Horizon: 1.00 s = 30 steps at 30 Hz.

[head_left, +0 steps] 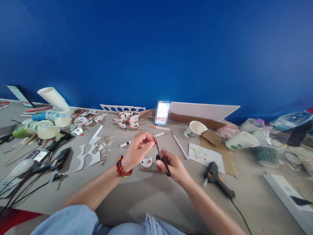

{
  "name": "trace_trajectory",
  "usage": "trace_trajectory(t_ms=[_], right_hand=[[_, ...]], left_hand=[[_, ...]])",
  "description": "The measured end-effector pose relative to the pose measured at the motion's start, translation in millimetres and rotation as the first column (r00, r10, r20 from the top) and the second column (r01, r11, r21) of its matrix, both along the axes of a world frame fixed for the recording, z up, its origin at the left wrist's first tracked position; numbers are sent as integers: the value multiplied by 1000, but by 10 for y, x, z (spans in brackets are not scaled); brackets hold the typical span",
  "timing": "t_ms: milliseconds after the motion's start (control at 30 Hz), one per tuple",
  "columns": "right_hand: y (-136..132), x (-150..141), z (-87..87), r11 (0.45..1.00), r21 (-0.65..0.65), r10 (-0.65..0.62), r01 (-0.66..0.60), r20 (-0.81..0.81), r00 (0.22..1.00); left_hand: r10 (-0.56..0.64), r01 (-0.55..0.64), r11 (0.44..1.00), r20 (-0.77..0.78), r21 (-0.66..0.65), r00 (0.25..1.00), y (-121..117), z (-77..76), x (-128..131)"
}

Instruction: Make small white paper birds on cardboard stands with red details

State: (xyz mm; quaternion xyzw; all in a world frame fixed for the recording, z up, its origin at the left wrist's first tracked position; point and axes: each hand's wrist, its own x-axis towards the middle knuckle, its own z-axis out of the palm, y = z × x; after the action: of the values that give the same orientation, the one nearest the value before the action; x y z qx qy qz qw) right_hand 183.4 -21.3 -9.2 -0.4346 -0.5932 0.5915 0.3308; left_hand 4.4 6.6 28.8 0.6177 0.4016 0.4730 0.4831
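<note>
My right hand (174, 165) grips a pair of scissors (157, 147) by its black handles, blades pointing up and away from me. In a pinch, my left hand (139, 148) holds a small red piece (155, 142) right at the blades. What exactly the piece is, I cannot make out. Below the hands on the table lies a white bird cutout (146, 162) with a dark eye and a brownish wing patch. Thin brown twig-like bits (146, 170) lie just under it.
Several finished birds (127, 119) are grouped at the back. A glue gun (217, 179) with its cord lies right, near a bird drawing (201, 156) and a paper cup (194, 129). Another glue gun (57, 160) and white scraps (94, 155) lie left. A lit phone (162, 112) stands behind.
</note>
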Motion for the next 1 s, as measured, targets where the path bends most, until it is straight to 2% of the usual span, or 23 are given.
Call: trace_trajectory(t_ms=[567, 1000], right_hand=[[-3, -17, 26, 999, -34, -14, 14, -4, 1000], [7, -9, 30, 1000, -6, -2, 2, 7, 1000]], left_hand=[[9, -9, 1000, -11, 1, 1000, 5, -23, 2], [18, -18, 1000, -25, -7, 1000, 3, -15, 5]])
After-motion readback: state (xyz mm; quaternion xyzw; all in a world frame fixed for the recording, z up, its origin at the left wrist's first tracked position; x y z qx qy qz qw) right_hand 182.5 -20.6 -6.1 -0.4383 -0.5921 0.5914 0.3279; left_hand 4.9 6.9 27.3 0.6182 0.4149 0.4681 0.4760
